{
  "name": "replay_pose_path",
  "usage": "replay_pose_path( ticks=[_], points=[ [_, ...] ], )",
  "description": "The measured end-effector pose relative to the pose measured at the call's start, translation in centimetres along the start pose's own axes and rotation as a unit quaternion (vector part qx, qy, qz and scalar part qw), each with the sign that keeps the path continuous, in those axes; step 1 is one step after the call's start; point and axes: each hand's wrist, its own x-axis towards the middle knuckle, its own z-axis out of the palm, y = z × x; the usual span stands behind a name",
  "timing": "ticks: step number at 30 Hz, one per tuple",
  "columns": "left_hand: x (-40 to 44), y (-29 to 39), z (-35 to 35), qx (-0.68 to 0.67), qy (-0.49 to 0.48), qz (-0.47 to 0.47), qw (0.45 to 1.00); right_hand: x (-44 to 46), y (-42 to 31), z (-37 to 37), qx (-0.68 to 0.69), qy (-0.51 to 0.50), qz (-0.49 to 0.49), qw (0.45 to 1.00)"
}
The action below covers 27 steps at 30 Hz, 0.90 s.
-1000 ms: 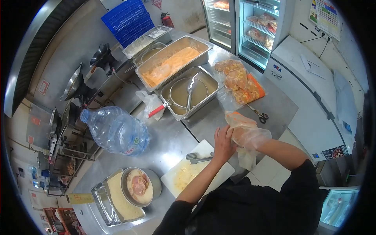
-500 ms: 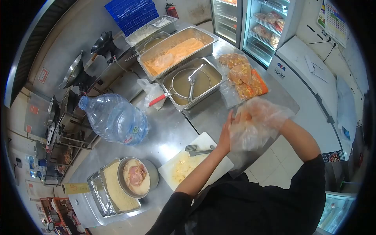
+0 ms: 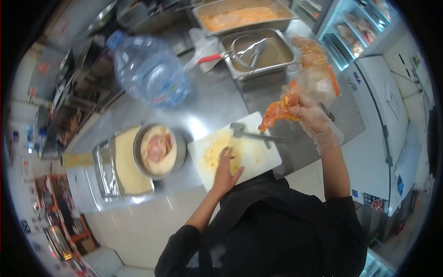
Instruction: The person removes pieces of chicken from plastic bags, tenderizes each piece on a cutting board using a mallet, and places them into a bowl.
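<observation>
My right hand (image 3: 314, 117), in a clear plastic glove, grips a piece of orange marinated meat (image 3: 278, 113), which hangs to the left above the worktop. My left hand (image 3: 225, 174) is bare, its fingers apart over the near part of a white cutting board (image 3: 258, 159) with yellowish bits on it. Whether it touches the board I cannot tell. Tongs (image 3: 258, 135) lie across the board's upper part. Bags of marinated meat (image 3: 314, 57) are just beyond my right hand. Left of the board stands a round pot (image 3: 182, 154) with pale liquid and meat.
A large clear plastic bottle (image 3: 150, 71) stands at the upper left. Behind are a steel pan (image 3: 240, 76) with liquid, a strainer and a whisk, and a tray of orange coating (image 3: 240, 19). Trays of yellowish crumbs (image 3: 131, 161) lie left of the pot. A chest freezer (image 3: 378, 106) stands right.
My hands have parted. My gloved right hand has lifted a piece of meat, and my left hand has moved left over the board. The view has shifted, and the glove now fits closer.
</observation>
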Motion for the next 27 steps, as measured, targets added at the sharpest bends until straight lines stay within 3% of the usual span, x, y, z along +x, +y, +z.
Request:
replay_pose_path(
  ticks=[1, 6, 8, 9, 10, 12, 14, 15, 16, 17, 18, 20, 22, 23, 25, 27],
  points=[
    [-2.6, -1.1, -1.3, -0.015, 0.038, -0.042, 0.998, 0.2, 1.1, 1.4, 0.013, -0.072, 0.03, 0.997],
    [-12.7, -3.4, -5.9, 0.018, 0.239, -0.215, 0.947, -0.7, 3.6, 10.7, 0.028, -0.242, 0.14, 0.96],
    [-16.7, -4.0, -5.5, 0.009, 0.282, -0.271, 0.92, -0.7, 5.0, 13.1, -0.224, -0.166, 0.159, 0.947],
    [-18.7, -4.5, -5.0, -0.001, 0.314, -0.309, 0.898, -0.8, 5.9, 13.9, -0.319, -0.161, 0.094, 0.929],
    [-21.0, -5.3, -4.0, -0.001, 0.322, -0.317, 0.892, -0.9, 6.8, 14.8, -0.323, -0.172, 0.094, 0.926],
    [-27.1, -7.5, -0.4, -0.042, 0.338, -0.433, 0.835, -1.7, 8.7, 16.2, -0.512, -0.144, -0.045, 0.845],
    [-35.2, -10.4, 5.0, -0.018, 0.3, -0.51, 0.806, -3.2, 12.7, 16.4, -0.509, -0.186, -0.077, 0.837],
    [-41.4, -13.0, 9.4, 0.064, 0.246, -0.554, 0.793, -3.8, 14.1, 16.4, -0.502, -0.218, -0.11, 0.83],
    [-45.0, -12.3, 11.7, -0.053, 0.237, -0.656, 0.714, -4.1, 14.5, 16.1, -0.504, -0.221, -0.109, 0.828],
    [-53.2, -15.4, 17.9, -0.133, 0.241, -0.703, 0.656, -4.2, 14.6, 15.2, -0.511, -0.152, -0.128, 0.836],
    [-55.5, -13.0, 18.6, -0.159, 0.195, -0.747, 0.615, -4.2, 14.8, 13.9, -0.514, -0.083, -0.146, 0.841],
    [-58.6, -10.2, 20.9, -0.171, 0.136, -0.776, 0.591, -2.9, 18.9, 7.4, -0.659, 0.1, -0.396, 0.631],
    [-59.3, -8.8, 21.7, -0.182, 0.124, -0.778, 0.589, -2.4, 17.7, 5.2, -0.761, 0.08, -0.096, 0.637],
    [-59.0, -8.9, 21.9, -0.189, 0.127, -0.773, 0.592, -2.2, 18.3, 3.4, -0.763, 0.078, -0.095, 0.635],
    [-56.8, -9.8, 20.7, -0.202, 0.15, -0.758, 0.602, -2.3, 20.2, 0.6, -0.798, -0.026, -0.037, 0.601],
    [-53.6, -11.4, 18.7, -0.218, 0.191, -0.733, 0.615, -2.9, 19.4, 1.2, -0.779, -0.03, -0.083, 0.621]
  ],
)
